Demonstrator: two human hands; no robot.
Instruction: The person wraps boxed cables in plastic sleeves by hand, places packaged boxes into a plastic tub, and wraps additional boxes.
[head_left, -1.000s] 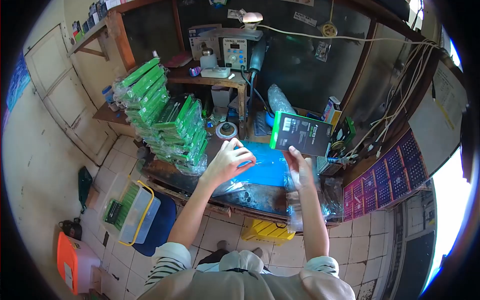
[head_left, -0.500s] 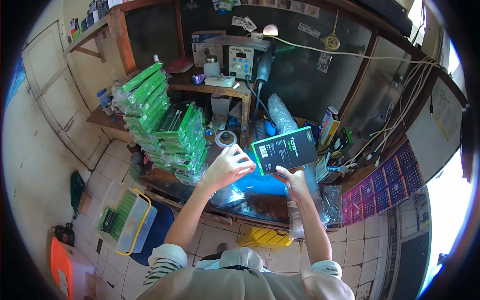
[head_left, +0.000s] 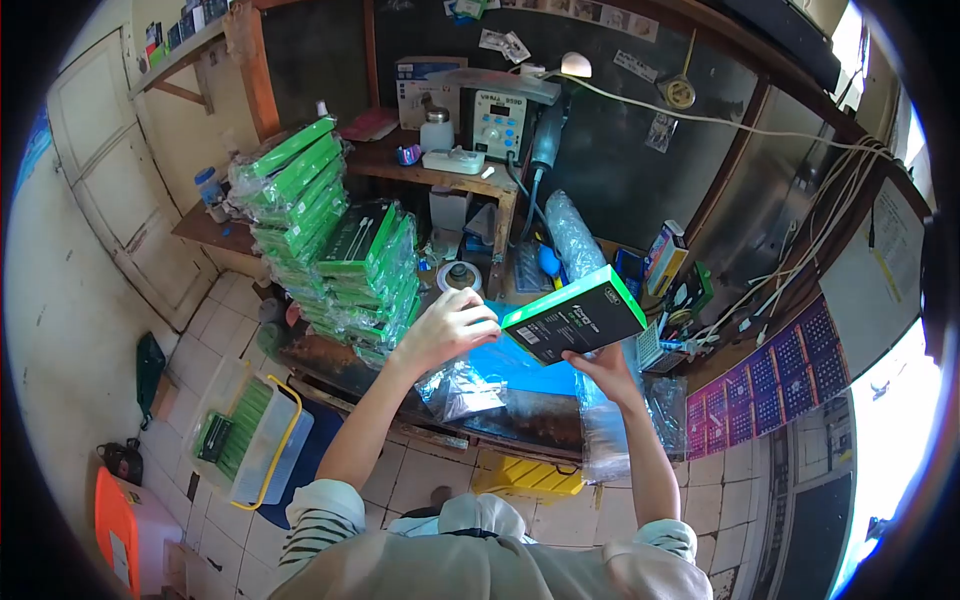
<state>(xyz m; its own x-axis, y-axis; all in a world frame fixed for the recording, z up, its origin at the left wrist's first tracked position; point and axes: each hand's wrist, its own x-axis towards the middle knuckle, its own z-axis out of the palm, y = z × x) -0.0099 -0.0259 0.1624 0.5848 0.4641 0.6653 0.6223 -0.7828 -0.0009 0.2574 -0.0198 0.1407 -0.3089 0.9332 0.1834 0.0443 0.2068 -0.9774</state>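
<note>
My right hand [head_left: 608, 373] grips a flat black product box [head_left: 575, 322] with bright green edges, thumb on its printed face. The box is tilted above the workbench, and its long green side shows at the top. My left hand [head_left: 455, 328] is just left of the box, apart from it, with fingers curled together; whatever they may pinch is hidden. Below my hands lie a blue mat [head_left: 535, 370] and crumpled clear plastic [head_left: 465, 392]. Left of my left hand, similar green-edged boxes [head_left: 365, 245] in bubble wrap are stacked high.
A hot-air station [head_left: 500, 125] stands on the raised shelf [head_left: 400, 172]. A bubble-wrap roll [head_left: 572, 235] leans behind the box. To the right are a wire basket [head_left: 655, 348] and hanging cables [head_left: 800, 220]. On the floor is a clear bin [head_left: 270, 455] holding green boxes.
The box in my right hand has turned, so its green long side now faces up more. My left hand has shifted slightly away from the box. The camera view has moved a little.
</note>
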